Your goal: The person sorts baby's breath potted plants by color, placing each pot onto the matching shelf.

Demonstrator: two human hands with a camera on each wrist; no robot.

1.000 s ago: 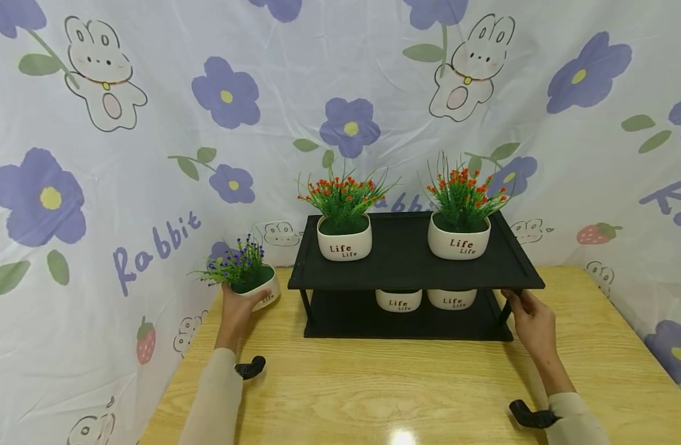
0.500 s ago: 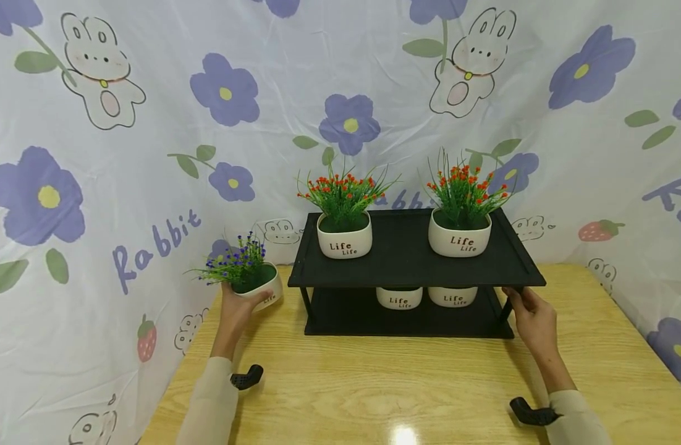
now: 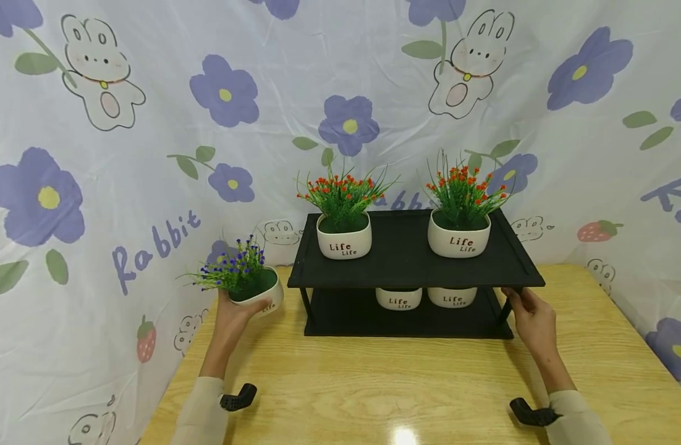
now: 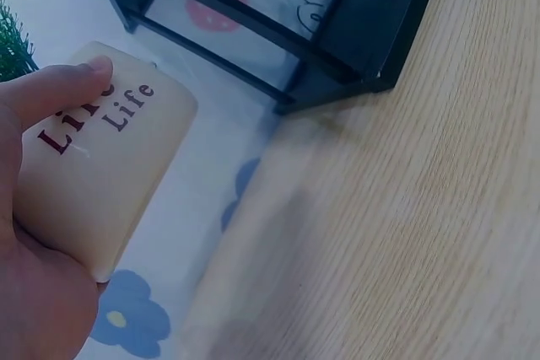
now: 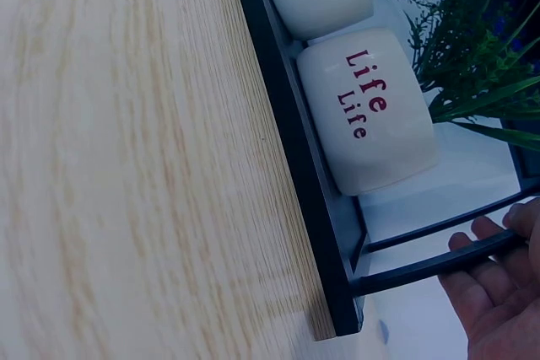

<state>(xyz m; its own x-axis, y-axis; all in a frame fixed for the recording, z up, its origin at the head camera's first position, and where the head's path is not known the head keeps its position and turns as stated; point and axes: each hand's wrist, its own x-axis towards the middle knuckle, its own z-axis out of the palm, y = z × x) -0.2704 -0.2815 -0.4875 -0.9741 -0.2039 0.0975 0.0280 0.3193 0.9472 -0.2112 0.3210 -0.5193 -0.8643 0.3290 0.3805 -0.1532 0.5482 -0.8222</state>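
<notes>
In the head view my left hand grips a white oval flowerpot with artificial blue-purple flowers, left of the black two-tier shelf. The pot tilts a little; the left wrist view shows my thumb across the "Life" lettering on its side. My right hand holds the shelf's front right post, just below the upper board, fingers curled round it. On the upper board stand two white pots with red flowers, one at left and one at right.
Two more white pots, one near the middle and one beside it, stand on the lower board, plants mostly hidden by the upper one. The wooden table extends in front. A printed fabric backdrop hangs behind and at the sides.
My left hand and forearm have drawn slightly back toward me, and the blue-flowered pot has shifted slightly right and nearer. My right hand and the shelf stay where they were.
</notes>
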